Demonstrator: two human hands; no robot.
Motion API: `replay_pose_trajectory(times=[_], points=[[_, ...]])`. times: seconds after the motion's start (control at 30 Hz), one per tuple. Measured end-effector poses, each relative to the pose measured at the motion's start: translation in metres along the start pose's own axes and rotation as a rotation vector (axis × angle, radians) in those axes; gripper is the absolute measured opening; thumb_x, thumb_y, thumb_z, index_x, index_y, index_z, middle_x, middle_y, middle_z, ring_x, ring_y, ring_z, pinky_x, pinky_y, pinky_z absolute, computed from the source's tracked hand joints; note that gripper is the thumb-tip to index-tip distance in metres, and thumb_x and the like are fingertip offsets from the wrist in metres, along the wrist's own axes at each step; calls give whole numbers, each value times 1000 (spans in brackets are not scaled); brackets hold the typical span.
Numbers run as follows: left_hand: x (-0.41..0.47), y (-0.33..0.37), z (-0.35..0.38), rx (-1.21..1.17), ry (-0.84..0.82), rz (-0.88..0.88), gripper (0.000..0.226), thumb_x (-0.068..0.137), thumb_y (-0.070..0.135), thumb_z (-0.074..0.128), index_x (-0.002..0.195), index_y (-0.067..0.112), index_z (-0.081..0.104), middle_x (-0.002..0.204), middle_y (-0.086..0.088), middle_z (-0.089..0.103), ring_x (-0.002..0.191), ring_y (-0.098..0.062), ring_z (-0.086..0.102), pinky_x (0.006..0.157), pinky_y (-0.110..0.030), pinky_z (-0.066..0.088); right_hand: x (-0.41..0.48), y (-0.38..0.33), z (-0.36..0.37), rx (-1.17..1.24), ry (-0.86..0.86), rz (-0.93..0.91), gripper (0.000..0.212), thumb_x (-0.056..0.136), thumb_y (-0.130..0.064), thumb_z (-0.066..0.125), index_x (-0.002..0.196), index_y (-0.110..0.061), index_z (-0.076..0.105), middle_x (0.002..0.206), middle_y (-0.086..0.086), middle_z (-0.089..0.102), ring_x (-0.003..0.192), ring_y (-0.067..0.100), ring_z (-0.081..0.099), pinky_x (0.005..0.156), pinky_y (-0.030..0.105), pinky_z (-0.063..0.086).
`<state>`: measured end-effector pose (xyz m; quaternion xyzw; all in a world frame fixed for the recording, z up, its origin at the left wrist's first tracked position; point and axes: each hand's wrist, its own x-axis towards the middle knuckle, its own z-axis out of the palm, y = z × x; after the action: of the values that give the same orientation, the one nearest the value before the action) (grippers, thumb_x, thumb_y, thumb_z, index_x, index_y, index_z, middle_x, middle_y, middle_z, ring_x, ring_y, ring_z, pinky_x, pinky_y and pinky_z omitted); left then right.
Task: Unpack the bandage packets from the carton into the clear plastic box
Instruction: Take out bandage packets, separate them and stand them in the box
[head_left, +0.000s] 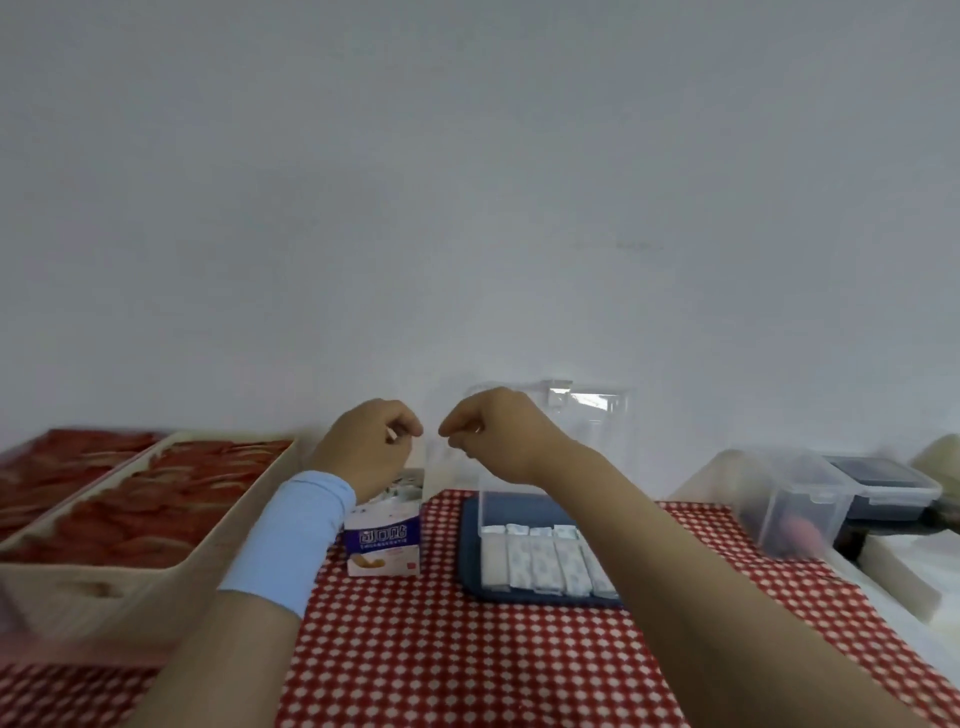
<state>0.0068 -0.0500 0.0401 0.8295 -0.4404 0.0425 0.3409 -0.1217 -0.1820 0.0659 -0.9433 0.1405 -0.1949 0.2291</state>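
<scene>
The white and purple bandage carton (383, 543) stands on the red checked cloth, its top open and packets showing inside. To its right is the clear plastic box (519, 506) with its lid up at the back, and a row of white bandage packets (540, 564) lies in it. My left hand (371, 441) hovers above the carton with its fingers curled, and a small white sliver, apparently a bandage packet (397, 435), shows at the fingertips. My right hand (493, 431) hovers above the box's back left corner, fingertips pinched together, with nothing visible in them. A small gap separates the hands.
A dark blue tray (467, 566) lies under the clear box. Beige bins (171, 577) of red items fill the left side. Another clear lidded box (795, 499) and a dark container (883, 483) stand at the right, against the white wall.
</scene>
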Motion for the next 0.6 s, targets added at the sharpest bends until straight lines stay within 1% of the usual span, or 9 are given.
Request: replay_pose_trajectory(times=[0.07,0.13,0.23,0.37,0.5,0.6], points=[[-3,-21,-5,50,-32,-55,19,93,15,57,96,32,66,101,11,59,85,-5,56,78,-24,45,9,-10,14,-18,-21,-17,21,94,-13,64,110,-16,76,111,1,74,100,13,67,91,22,50],[-7,-37,-6,106,-82,-84,19,93,19,59,102,34,66,110,9,60,94,-7,56,84,-24,43,16,-18,26,-85,-78,-40,23,95,-12,62,113,-17,75,116,1,73,104,13,66,91,20,48],[-10,-48,-6,142,-120,-95,23,96,26,56,115,31,68,119,8,62,99,-6,56,83,-19,37,27,-24,39,-221,-146,-45,26,95,-13,62,117,-20,73,120,-2,71,107,14,65,94,25,49],[-12,-55,-5,131,-97,-57,26,98,26,55,120,30,67,126,8,61,107,-8,57,85,-17,35,42,-23,55,-437,-259,-3,24,91,-20,66,112,-29,74,116,-5,70,104,16,64,90,32,54],[-8,-59,-5,123,-95,-37,26,98,27,55,121,31,67,127,9,61,108,-8,56,85,-17,34,50,-24,67,-556,-267,-13,16,91,-31,66,103,-33,76,105,-6,71,94,15,64,79,29,52],[-6,-59,-4,145,-69,-18,26,99,28,53,119,33,68,124,10,62,104,-6,55,83,-17,34,52,-22,69,-581,-229,-5,13,92,-32,65,100,-32,76,102,-7,71,92,15,64,79,29,51]])
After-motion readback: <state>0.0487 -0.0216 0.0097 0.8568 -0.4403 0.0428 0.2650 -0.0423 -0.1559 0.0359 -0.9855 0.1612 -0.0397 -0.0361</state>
